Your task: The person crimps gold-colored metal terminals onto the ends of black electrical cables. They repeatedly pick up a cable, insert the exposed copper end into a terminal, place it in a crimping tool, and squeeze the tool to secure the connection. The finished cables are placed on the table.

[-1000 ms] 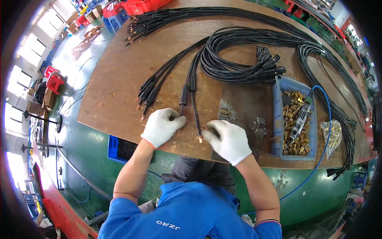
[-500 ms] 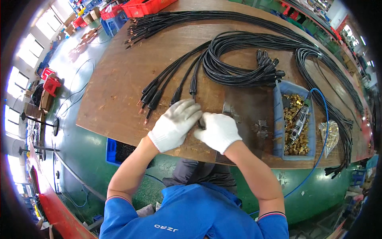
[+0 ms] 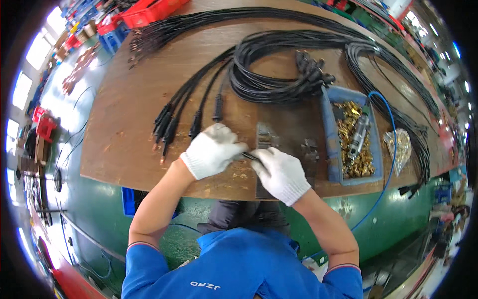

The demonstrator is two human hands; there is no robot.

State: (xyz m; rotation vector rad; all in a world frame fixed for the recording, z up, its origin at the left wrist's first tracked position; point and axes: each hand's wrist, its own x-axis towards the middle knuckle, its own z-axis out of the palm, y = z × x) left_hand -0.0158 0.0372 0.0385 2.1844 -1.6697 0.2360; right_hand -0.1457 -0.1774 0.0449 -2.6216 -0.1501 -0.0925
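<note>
My gloved left hand (image 3: 211, 151) is closed, its fingertips meeting one end of a short dark stretch of black cable (image 3: 250, 156). My gloved right hand (image 3: 281, 174) grips the other end between thumb and fingers. The gloves hide both ends of that piece. Just beyond my left hand lies a black cable sleeve (image 3: 218, 107), and more sleeved cable ends with bare copper tips (image 3: 163, 160) fan out to its left. They run back to a coiled bundle of black cables (image 3: 244, 82) with connectors (image 3: 311, 70) gathered at its right.
A blue bin (image 3: 334, 172) of brass fittings (image 3: 366, 167) stands right, with a pneumatic screwdriver (image 3: 359, 134) on a blue hose (image 3: 393, 124) inside. Beside it lies a clear bag (image 3: 400, 147). Small metal blocks (image 3: 266, 137) sit on a dark plate (image 3: 286, 122). More cables (image 3: 269, 14) cross the far side.
My hands have drawn slightly apart, exposing the dark cable piece between them. My right hand has turned and lowered a little. The whole view has shifted, so the table appears farther left and up.
</note>
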